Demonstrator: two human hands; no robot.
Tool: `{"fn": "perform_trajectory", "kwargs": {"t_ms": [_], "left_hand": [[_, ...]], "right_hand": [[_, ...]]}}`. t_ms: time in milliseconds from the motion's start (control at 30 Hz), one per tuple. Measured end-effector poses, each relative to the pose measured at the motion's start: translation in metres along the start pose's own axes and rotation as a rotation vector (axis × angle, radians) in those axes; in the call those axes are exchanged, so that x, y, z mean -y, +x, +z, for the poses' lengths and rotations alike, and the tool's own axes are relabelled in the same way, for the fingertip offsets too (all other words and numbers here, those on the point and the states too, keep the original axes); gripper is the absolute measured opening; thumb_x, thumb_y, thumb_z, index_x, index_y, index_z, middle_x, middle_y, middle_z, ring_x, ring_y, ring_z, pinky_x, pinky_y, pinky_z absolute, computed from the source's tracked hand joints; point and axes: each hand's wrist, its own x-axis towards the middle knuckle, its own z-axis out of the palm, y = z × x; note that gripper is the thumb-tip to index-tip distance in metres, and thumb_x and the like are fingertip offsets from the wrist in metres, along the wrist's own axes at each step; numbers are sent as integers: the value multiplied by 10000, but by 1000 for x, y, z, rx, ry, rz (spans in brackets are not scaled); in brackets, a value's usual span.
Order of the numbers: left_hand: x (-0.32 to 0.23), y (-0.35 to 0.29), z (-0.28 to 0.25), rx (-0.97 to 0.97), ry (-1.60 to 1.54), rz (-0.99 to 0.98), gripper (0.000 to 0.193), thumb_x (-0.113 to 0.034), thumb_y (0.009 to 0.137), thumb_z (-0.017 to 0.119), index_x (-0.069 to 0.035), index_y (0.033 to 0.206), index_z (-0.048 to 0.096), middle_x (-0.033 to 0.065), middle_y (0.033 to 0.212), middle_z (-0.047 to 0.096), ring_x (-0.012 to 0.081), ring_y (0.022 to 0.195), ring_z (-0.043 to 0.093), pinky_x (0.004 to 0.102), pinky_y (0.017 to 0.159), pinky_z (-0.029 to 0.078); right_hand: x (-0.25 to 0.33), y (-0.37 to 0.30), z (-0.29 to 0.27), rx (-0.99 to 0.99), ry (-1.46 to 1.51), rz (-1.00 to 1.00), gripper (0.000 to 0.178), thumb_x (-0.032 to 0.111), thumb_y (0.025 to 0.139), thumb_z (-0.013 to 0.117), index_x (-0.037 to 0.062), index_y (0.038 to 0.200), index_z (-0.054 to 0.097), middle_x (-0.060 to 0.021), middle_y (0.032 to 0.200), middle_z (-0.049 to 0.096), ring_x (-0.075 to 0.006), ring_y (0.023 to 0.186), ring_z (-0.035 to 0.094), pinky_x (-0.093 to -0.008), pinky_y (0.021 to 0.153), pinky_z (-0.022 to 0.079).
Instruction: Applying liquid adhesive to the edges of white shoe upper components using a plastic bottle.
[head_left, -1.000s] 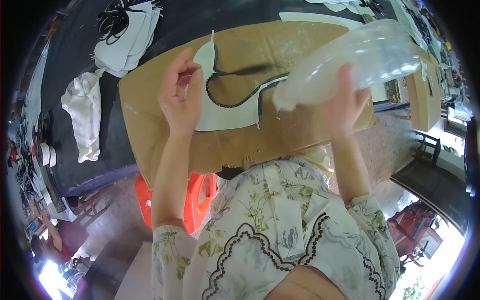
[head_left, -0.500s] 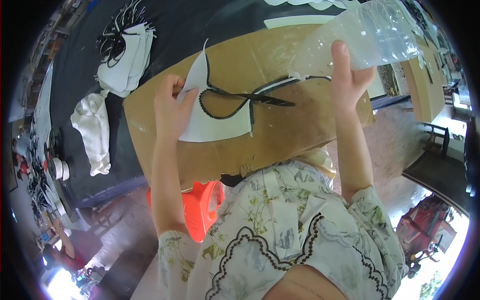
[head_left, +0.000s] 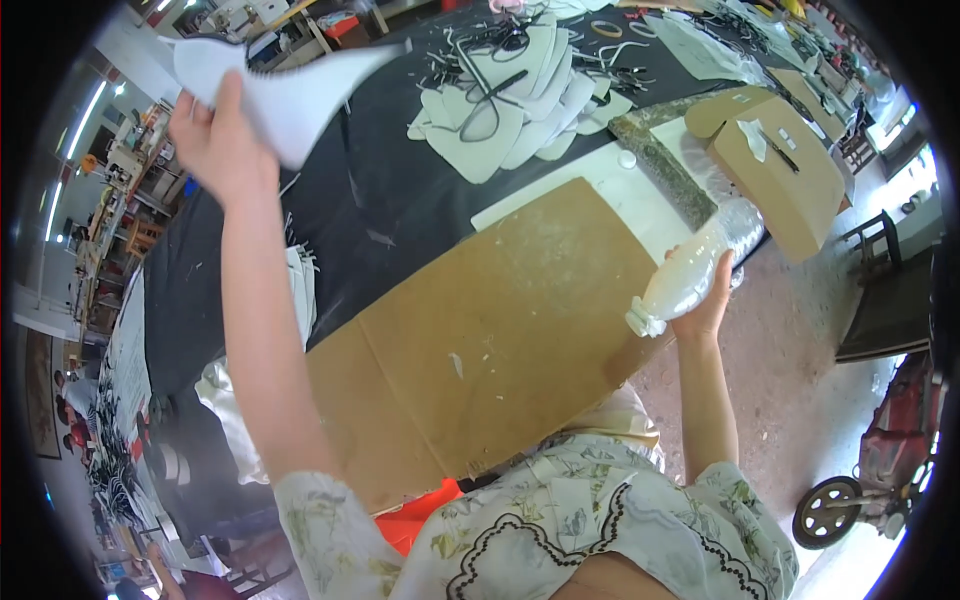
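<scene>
My left hand [head_left: 225,150] is raised at the upper left, its fingers closed on a white cut piece [head_left: 300,95] with a dark curved edge. The piece is slightly blurred and hangs in the air above the black-covered table. On the right, my right hand [head_left: 708,305] grips a see-through plastic bottle [head_left: 685,275] holding whitish stuff. The bottle lies tilted, its narrow end toward the cardboard sheet [head_left: 500,330], which it does not appear to touch. Small white scraps lie on the cardboard.
White pieces with black straps [head_left: 545,110] are heaped at the far middle. A stone bar [head_left: 665,170] and a folded cardboard box [head_left: 785,190] sit at the right. Bunched white cloth [head_left: 232,420] lies at the left, and a red plastic thing [head_left: 410,520] stands below the cardboard.
My left hand has lifted the white piece off the cardboard, up and to the left. The bottle is lower, its narrow end farther from the piece. The view has shifted.
</scene>
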Motion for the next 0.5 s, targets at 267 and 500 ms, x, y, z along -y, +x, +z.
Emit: {"fn": "perform_trajectory", "kwargs": {"t_ms": [267, 500], "left_hand": [[129, -57, 26, 101, 103, -1059, 248, -33, 781, 574, 2, 1023, 533, 145, 980, 578, 273, 814, 629, 417, 694, 553], [35, -199, -72, 584, 761, -404, 194, -234, 845, 570, -42, 847, 601, 103, 870, 649, 234, 783, 644, 342, 688, 495]], "right_hand": [[9, 15, -21, -78, -45, -50, 604, 553, 847, 488, 57, 1189, 450, -101, 1023, 568, -247, 958, 547, -401, 820, 472], [12, 25, -76, 234, -61, 14, 610, 566, 860, 434, 102, 1254, 395, -144, 1047, 549, -278, 939, 573, -497, 703, 538]]}}
